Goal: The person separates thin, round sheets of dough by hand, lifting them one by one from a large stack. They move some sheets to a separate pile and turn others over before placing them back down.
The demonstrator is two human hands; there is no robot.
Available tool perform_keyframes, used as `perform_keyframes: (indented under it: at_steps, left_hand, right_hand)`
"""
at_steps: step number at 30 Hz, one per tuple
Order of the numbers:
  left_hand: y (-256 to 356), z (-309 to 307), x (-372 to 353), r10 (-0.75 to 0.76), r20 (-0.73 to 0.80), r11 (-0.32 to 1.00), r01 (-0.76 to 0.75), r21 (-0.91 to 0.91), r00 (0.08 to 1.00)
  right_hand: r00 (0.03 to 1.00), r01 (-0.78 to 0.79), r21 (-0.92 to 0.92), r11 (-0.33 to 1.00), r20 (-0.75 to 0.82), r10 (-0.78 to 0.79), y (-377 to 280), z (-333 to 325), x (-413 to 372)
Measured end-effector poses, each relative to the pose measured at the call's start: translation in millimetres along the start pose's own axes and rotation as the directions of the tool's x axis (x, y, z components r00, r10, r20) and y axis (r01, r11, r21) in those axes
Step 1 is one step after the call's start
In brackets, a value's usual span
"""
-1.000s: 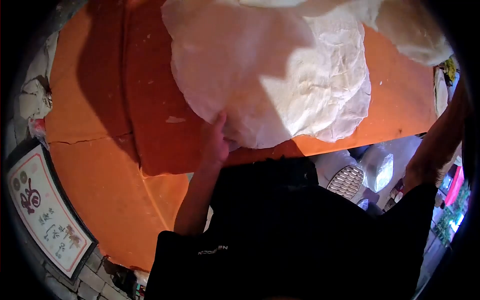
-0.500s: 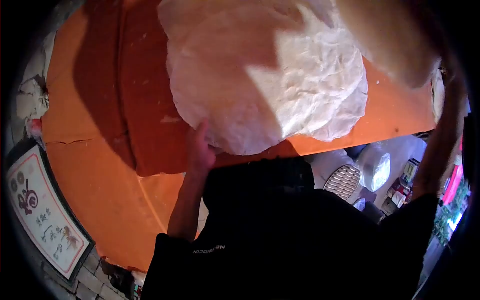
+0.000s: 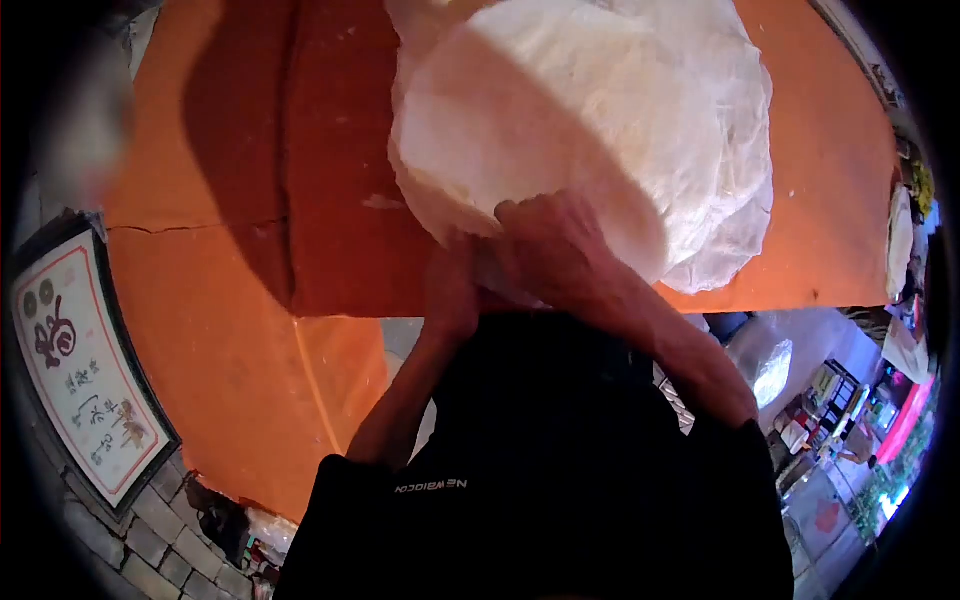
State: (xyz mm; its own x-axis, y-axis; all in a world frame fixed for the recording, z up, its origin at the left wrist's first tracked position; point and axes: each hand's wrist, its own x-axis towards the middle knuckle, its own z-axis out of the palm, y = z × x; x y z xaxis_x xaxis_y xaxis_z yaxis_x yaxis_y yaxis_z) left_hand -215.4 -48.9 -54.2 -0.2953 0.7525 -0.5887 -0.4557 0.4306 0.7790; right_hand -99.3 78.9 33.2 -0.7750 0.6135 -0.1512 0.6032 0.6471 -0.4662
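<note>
A roughly round, off-white soft sheet point(image 3: 560, 110) lies layered on an orange-covered table point(image 3: 830, 190). Its edges are thin and wrinkled, most of all on the right; its material is hard to name for certain. At its near left edge, my left hand point(image 3: 455, 285) is closed on the rim, its fingers partly hidden beneath. Close beside it, my right hand point(image 3: 555, 240) lies over the near edge with curled fingers gripping the sheet. What the fingertips pinch is shaded and partly covered by the hands.
A framed sign with brush characters point(image 3: 85, 360) leans at the lower left over brick paving point(image 3: 150, 540). A plastic-wrapped bundle point(image 3: 765, 365) stands below the table's near edge on the right. Shelves with small goods point(image 3: 825, 400) are farther right. A pale blur crosses the upper left.
My right hand has come down from the raised right side to the sheet's near edge beside my left hand. The large blurred shape at upper right is gone. The view has shifted.
</note>
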Motion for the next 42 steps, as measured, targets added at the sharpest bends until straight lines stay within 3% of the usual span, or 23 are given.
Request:
perform_keyframes:
  at_steps: [3,5,8,10,11,12,13,15,16,18,20,22,23,28,30,31,32,33,36,38,39,40,42]
  left_hand:
    - [-4,0,-3,0.073,0.026,0.985,-0.076,0.152,0.997]
    - [11,9,-10,0.042,0.052,0.984,-0.05,0.169,0.998]
    - [21,11,-14,0.155,0.131,0.977,-0.171,0.125,0.979]
    - [23,8,-22,0.244,0.192,0.963,-0.26,0.066,0.951]
    - [31,13,-24,0.142,0.157,0.955,-0.093,-0.282,0.977]
    - [35,18,-25,0.019,0.168,0.798,0.086,-0.596,0.986]
    - [33,17,-26,0.009,0.213,0.792,0.123,-0.599,0.977]
    - [33,7,-18,0.144,0.37,0.647,0.196,-0.737,0.918]
    - [29,-4,-14,0.145,0.398,0.646,0.218,-0.731,0.906]
    - [19,-18,-3,0.043,0.346,0.645,0.239,-0.726,0.937]
    - [24,-18,5,0.049,0.356,0.678,0.231,-0.698,0.933]
    - [38,-11,8,0.104,0.379,0.716,0.195,-0.67,0.92]
    - [49,-5,9,0.151,0.39,0.737,0.16,-0.657,0.909]
    - [111,-2,5,0.406,0.382,0.788,-0.106,-0.607,0.83]
    - [105,-14,26,0.421,0.35,0.807,-0.17,-0.566,0.837]
    - [95,-23,41,0.418,0.35,0.809,-0.169,-0.563,0.838]
    - [73,-35,65,0.27,0.229,0.848,-0.119,-0.516,0.935]
    - [62,-40,81,0.119,0.095,0.876,-0.06,-0.479,0.988]
    - [54,-19,87,0.115,0.129,0.963,-0.078,-0.258,0.985]
    - [56,-10,80,0.134,0.065,0.983,-0.125,-0.131,0.989]
    - [58,-4,80,0.183,0.011,0.983,-0.183,-0.015,0.983]
    - [56,1,80,0.18,0.023,0.984,-0.18,-0.013,0.983]
    - [51,8,84,0.276,-0.018,0.961,-0.275,0.008,0.961]
  right_hand:
    - [0.996,-0.09,0.036,0.995,0.025,0.089,-11,10,1]
    - [0.988,0.04,0.016,0.999,0.151,-0.042,-18,-14,12]
    - [0.993,-0.109,0.182,0.977,-0.031,0.117,-30,16,-3]
    - [0.99,-0.135,0.211,0.968,-0.014,0.141,-30,16,-21]
    - [0.985,-0.112,0.186,0.976,-0.111,0.135,-28,20,-28]
    - [0.971,-0.099,0.147,0.984,-0.204,0.128,-24,21,-36]
    - [0.964,-0.139,0.123,0.983,-0.21,0.162,-24,21,-35]
    - [0.995,-0.096,0.093,0.991,0.027,0.094,-24,18,-17]
    - [0.993,-0.119,0.078,0.99,0.014,0.118,-22,6,-17]
    - [0.996,0.074,0.143,0.987,-0.053,-0.067,-22,-36,-12]
    - [0.996,0.018,0.244,0.97,0.084,-0.039,-32,-91,-4]
    - [0.999,0.036,0.557,0.83,-0.041,-0.016,-36,-139,-8]
    - [0.999,0.043,0.558,0.829,-0.048,-0.019,-24,-145,-15]
    - [0.988,-0.004,0.982,0.189,-0.025,0.151,81,-179,-45]
    - [0.911,-0.043,0.937,0.347,-0.106,0.399,116,-151,-48]
    - [0.894,-0.113,0.959,0.26,-0.016,0.447,153,-121,-46]
    - [0.869,-0.18,0.969,0.169,0.076,0.488,196,-85,-45]
    - [0.879,-0.222,0.948,0.229,0.093,0.467,233,-53,-51]
    - [0.834,-0.277,0.923,0.268,0.093,0.544,229,-45,-51]
    - [0.894,-0.073,0.884,0.462,-0.148,0.424,214,-46,-57]
    - [0.896,-0.034,0.909,0.414,-0.156,0.416,217,-38,-60]
    - [0.826,-0.131,0.949,0.286,-0.055,0.561,227,-23,-57]
    - [0.822,0.061,0.909,0.413,-0.28,0.495,216,-19,-56]
